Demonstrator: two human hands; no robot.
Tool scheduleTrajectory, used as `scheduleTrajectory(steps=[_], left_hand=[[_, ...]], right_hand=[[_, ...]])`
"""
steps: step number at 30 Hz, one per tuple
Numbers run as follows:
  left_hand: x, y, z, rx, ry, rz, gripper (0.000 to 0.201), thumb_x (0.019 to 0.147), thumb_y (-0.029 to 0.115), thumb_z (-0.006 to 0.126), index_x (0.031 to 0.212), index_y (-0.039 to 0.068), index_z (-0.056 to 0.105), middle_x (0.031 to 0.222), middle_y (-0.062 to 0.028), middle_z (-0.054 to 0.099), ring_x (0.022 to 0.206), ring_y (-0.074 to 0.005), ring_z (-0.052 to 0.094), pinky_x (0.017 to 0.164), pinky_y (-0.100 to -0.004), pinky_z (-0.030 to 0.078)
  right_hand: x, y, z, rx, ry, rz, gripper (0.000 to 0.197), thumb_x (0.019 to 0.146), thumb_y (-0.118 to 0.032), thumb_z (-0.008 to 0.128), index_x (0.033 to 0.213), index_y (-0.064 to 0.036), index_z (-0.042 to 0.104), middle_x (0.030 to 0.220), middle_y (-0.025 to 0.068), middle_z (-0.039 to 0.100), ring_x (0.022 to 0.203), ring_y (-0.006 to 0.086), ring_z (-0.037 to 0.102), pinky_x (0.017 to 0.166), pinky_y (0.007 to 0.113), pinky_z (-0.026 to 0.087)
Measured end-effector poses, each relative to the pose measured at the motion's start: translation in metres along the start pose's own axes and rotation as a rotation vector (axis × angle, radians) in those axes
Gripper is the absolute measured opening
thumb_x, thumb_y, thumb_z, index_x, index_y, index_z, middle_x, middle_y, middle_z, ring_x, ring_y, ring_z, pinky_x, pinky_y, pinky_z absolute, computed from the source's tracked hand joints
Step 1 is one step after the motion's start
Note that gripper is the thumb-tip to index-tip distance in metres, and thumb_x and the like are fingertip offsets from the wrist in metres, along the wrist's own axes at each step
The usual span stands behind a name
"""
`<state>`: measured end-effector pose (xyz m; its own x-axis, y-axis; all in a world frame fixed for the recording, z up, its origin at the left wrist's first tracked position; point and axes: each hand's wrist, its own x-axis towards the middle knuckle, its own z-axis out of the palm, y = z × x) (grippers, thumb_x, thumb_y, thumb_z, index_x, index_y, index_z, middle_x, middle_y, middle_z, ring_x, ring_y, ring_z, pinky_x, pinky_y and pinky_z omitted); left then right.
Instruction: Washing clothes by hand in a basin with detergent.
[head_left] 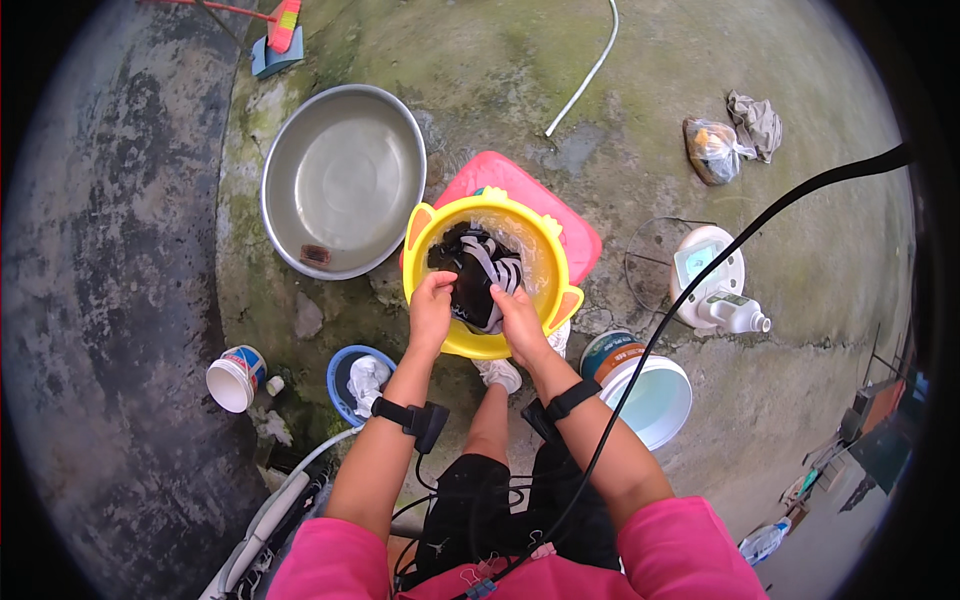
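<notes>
A yellow basin [473, 345] with ear-shaped handles holds water and a wet black cloth item [468, 290] with grey-white stripes, perhaps a garment. Over its near left part, my left hand [433, 308] has its fingers bent and pinching the black fabric. My right hand [519, 318] grips the striped edge of the same cloth, thumb and fingers closed around it. Folds hide how far the fingertips reach in. Under the basin is a pink-red stool or stand [582, 238].
A large metal basin [345, 170] with a reddish-brown block sits at the left. A blue bowl [340, 385], white bucket [672, 400], white bottle [735, 315] on a stool, and tipped tub [230, 385] stand nearby. A black cable [740, 240] crosses the right side.
</notes>
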<state>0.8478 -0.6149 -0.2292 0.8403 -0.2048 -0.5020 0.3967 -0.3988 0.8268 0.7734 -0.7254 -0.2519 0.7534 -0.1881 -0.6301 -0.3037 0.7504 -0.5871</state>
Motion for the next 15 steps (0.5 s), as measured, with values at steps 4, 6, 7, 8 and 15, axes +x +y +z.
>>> scheduleTrajectory(steps=[4, 6, 7, 8, 15], left_hand=[[-0.009, -0.017, -0.001, -0.145, -0.039, -0.254, 0.02, 0.081, 0.005, 0.042, 0.097, 0.0, 0.053, 0.091, -0.0077, 0.058, 0.079, -0.0127, 0.054, 0.061, -0.0231, 0.043], [-0.014, -0.011, 0.003, -0.141, -0.202, -0.42, 0.024, 0.086, 0.02, 0.044, 0.101, 0.003, 0.051, 0.094, -0.0073, 0.056, 0.077, -0.0107, 0.053, 0.059, -0.0222, 0.042], [-0.018, -0.008, 0.005, -0.097, -0.24, -0.444, 0.04, 0.087, 0.037, 0.044, 0.109, 0.004, 0.049, 0.099, -0.0074, 0.055, 0.079, -0.012, 0.054, 0.062, -0.0244, 0.043], [-0.024, -0.005, 0.009, -0.195, -0.184, -0.409, 0.05, 0.086, 0.042, 0.045, 0.119, 0.004, 0.045, 0.107, -0.0081, 0.054, 0.088, -0.015, 0.054, 0.071, -0.027, 0.044], [-0.009, 0.011, 0.004, -0.152, -0.393, 0.02, 0.047, 0.082, 0.019, 0.057, 0.123, 0.004, 0.04, 0.118, -0.0058, 0.046, 0.107, -0.0168, 0.045, 0.09, -0.0293, 0.037]], right_hand=[[-0.024, -0.024, 0.032, 0.079, -0.097, -0.065, 0.026, 0.089, -0.018, 0.044, 0.11, -0.0024, 0.048, 0.103, 0.0026, 0.053, 0.093, 0.0093, 0.047, 0.083, 0.025, 0.037], [-0.036, -0.034, 0.044, 0.068, -0.128, -0.045, 0.03, 0.09, -0.019, 0.044, 0.113, -0.0009, 0.045, 0.105, 0.0035, 0.052, 0.095, 0.0106, 0.046, 0.085, 0.026, 0.036], [-0.04, -0.038, 0.052, 0.051, -0.111, -0.113, 0.027, 0.09, -0.02, 0.045, 0.111, -0.0035, 0.046, 0.1, 0.0023, 0.054, 0.088, 0.0091, 0.049, 0.074, 0.024, 0.04], [-0.044, -0.043, 0.059, 0.034, -0.094, -0.182, 0.024, 0.09, -0.02, 0.045, 0.109, -0.0061, 0.048, 0.096, 0.0011, 0.056, 0.08, 0.0076, 0.053, 0.062, 0.022, 0.044], [-0.068, -0.068, 0.083, 0.327, -0.161, -0.105, 0.029, 0.09, -0.019, 0.044, 0.114, -0.0014, 0.043, 0.106, 0.0051, 0.051, 0.094, 0.0118, 0.048, 0.084, 0.027, 0.038]])
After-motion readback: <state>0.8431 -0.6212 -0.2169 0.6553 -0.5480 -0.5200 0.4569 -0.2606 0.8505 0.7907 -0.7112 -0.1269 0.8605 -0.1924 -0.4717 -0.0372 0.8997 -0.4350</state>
